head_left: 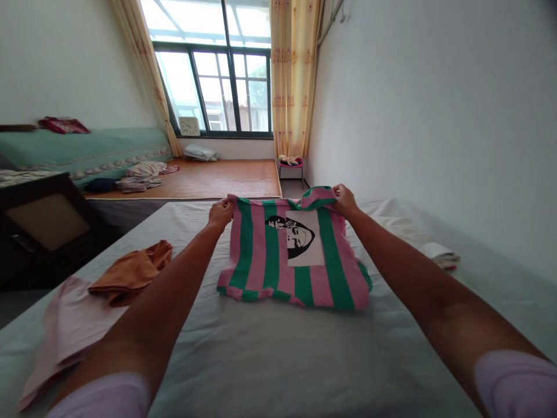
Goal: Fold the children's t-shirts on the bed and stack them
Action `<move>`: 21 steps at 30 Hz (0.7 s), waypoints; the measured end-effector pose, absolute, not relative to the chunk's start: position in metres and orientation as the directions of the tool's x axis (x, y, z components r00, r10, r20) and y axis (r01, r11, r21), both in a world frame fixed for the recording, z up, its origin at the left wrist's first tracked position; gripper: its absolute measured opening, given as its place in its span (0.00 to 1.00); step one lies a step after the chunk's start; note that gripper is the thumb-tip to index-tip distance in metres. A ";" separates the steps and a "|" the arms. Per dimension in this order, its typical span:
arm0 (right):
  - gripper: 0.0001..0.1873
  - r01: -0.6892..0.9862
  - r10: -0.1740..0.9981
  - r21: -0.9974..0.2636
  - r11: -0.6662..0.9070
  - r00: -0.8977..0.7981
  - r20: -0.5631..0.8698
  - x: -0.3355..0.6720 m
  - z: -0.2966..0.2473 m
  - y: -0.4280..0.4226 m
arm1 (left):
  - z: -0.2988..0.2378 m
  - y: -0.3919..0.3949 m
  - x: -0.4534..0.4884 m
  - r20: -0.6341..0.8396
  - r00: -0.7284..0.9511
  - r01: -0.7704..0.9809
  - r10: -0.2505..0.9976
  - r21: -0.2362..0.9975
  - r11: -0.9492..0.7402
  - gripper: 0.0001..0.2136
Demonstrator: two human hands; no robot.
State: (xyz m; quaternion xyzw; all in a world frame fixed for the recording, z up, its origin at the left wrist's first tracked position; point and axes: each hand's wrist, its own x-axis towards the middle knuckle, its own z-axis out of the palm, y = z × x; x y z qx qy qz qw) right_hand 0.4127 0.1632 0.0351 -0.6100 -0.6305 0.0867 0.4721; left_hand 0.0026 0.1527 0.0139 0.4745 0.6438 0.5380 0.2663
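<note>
Stretched between my two hands is a pink and green striped shirt (272, 249) with a black-and-white face print on its front. My left hand (221, 213) pinches its far left corner, and my right hand (345, 201) grips the far right corner. Between them, the far edge bunches up near the right side. The shirt's near edge rests on the pale bed sheet (278, 354), a little rumpled. To the left, beside my left forearm, lie an orange-brown garment (130, 276) and a light pink garment (80, 319), partly hidden by that arm.
Folded white cloth (418, 241) lies along the right wall. Beyond the bed is a mat-covered platform (230, 177) with piled clothes (141, 177). A dark cabinet (47, 217) stands at left. A small pink stool (290, 164) sits near the curtain (291, 75), and a clock (190, 126) by the window.
</note>
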 end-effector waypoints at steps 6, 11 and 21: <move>0.18 0.656 0.787 -0.754 -0.046 0.488 0.377 0.441 0.019 0.192 | 0.013 0.147 0.004 0.060 -0.451 0.161 0.891 0.987 0.015 0.21; 0.15 0.687 0.890 -0.726 0.024 0.316 0.329 0.462 -0.031 0.150 | -0.021 0.101 -0.013 0.024 -0.197 0.358 0.980 0.932 0.049 0.26; 0.33 0.959 0.981 -0.279 0.038 0.017 0.194 0.421 -0.034 0.108 | -0.064 0.039 -0.015 0.228 0.170 0.859 0.959 0.442 -0.258 0.23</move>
